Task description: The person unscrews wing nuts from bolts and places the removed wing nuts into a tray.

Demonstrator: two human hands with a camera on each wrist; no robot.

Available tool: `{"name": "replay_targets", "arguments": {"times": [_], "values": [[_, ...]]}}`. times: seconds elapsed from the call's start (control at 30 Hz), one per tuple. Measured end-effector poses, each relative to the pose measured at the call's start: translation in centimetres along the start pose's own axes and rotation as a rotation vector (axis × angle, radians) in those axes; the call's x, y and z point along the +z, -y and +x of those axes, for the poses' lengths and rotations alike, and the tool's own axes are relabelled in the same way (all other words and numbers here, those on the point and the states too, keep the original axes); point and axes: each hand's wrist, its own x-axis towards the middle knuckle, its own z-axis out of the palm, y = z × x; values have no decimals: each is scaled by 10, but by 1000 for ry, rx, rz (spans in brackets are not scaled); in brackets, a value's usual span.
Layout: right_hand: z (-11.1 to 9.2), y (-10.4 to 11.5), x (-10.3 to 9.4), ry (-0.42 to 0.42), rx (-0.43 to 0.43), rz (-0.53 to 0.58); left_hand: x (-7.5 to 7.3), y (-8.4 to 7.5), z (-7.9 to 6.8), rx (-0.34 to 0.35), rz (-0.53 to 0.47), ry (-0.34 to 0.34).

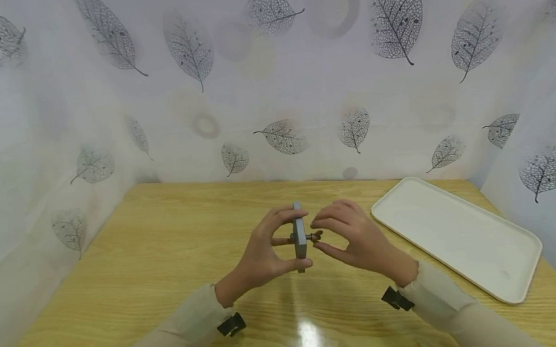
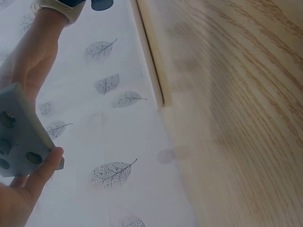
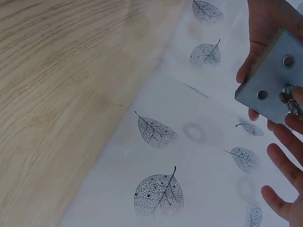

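Note:
My left hand [image 1: 259, 253] grips a grey metal plate [image 1: 301, 249] by its edges, fingers on top and thumb below. The plate stands on edge above the table, and round holes show in its faces in both wrist views. A bolt passes through it, with a wing nut [image 1: 317, 235] on the side facing my right hand [image 1: 364, 238]. One left finger reaches to the bolt's other end. My right thumb and index finger pinch at the wing nut, the other fingers spread in the right wrist view. Fingers partly cover the wing nut [image 3: 287, 97] there.
A white rectangular tray [image 1: 455, 234] lies slantwise on the wooden table [image 1: 187, 227] to the right. Leaf-printed cloth [image 1: 290, 94] hangs behind the table and along both sides. A dark strap piece sits on each sleeve near the wrist.

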Motion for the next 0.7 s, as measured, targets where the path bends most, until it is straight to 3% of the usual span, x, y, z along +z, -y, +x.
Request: {"name": "replay_targets", "arguments": {"times": [0.2,0.3,0.7], "values": [[0,7,-7,-56,-61,1,-1,-2,1,0,4,0],[-1,10,-9,-46,-76,-14,0,-2,1,-1,0,2],[0,6,-7,-28,-23,6,3,2,0,4,4,5]]}}
